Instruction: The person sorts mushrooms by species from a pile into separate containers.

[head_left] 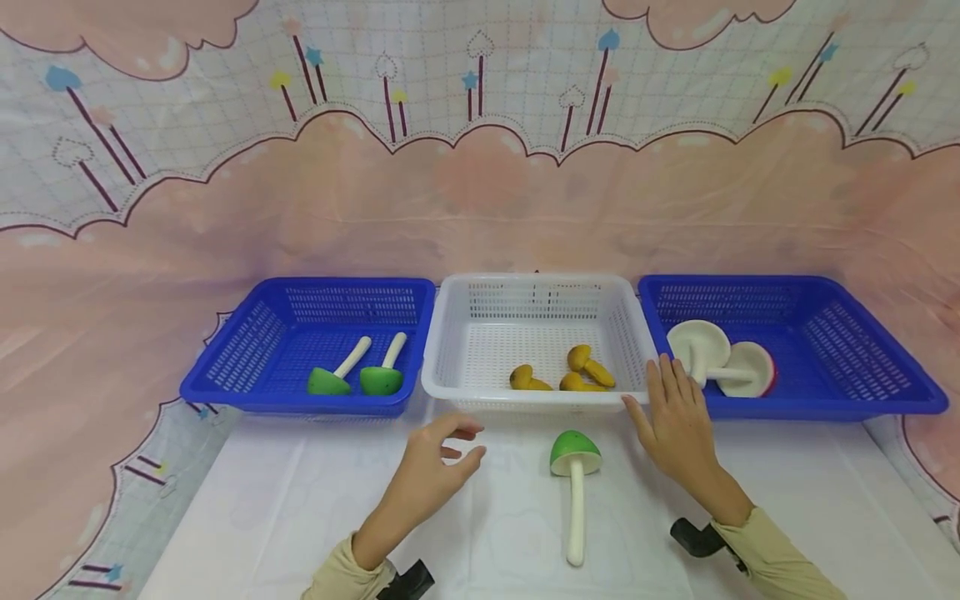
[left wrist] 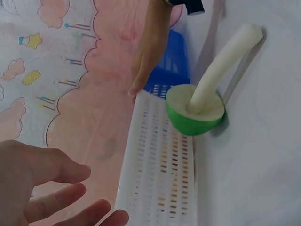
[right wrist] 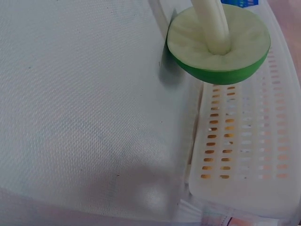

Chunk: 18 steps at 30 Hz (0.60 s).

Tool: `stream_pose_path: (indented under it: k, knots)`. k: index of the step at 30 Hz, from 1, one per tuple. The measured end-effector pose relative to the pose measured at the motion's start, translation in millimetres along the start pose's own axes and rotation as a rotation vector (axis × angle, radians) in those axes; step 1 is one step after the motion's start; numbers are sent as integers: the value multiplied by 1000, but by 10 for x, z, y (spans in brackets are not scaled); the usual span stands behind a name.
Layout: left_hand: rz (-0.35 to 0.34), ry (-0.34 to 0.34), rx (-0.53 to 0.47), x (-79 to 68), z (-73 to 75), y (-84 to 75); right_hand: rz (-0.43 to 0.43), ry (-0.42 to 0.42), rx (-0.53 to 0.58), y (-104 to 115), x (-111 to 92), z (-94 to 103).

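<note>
A toy mushroom (head_left: 575, 517) with a green domed cap and a white stem lies on the white-covered table, its cap toward the white basket (head_left: 495, 395). To its left hovers my left hand (head_left: 427, 471), thumb and fingers loosely bent with a gap between them and nothing held. My right hand (head_left: 678, 425) has its fingers extended over the front corner where the white basket meets the right blue basket (head_left: 825, 408); it holds nothing. The left wrist view shows the mushroom's pale underside (left wrist: 178, 101) beside the basket wall. In the right wrist view, the green cap (right wrist: 221, 75) overlaps that basket.
Several yellow mushrooms (head_left: 588, 362) lie in the white basket. The left blue basket (head_left: 292, 400) holds two green-capped mushrooms (head_left: 382, 379). Two white mushrooms (head_left: 750, 358), one showing a red cap edge, lie in the right blue basket. A patterned cloth (head_left: 480, 192) hangs behind.
</note>
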<state>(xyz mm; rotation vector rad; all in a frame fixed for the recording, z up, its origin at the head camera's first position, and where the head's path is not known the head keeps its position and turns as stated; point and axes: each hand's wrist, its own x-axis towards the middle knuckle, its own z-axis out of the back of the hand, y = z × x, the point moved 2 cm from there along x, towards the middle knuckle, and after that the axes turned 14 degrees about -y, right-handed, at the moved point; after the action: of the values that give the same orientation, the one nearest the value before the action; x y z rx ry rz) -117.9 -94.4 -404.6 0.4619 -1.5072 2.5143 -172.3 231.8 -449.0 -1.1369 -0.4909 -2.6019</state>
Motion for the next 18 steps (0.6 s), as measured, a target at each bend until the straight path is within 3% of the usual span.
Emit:
stream_pose_path:
  k: [8, 18]
  knots:
    - [15, 116, -58, -156, -238, 41, 6, -23, -9, -6, -10, 14]
    - [59, 168, -121, -287, -420, 41, 7, -19, 0, 8, -7, 2]
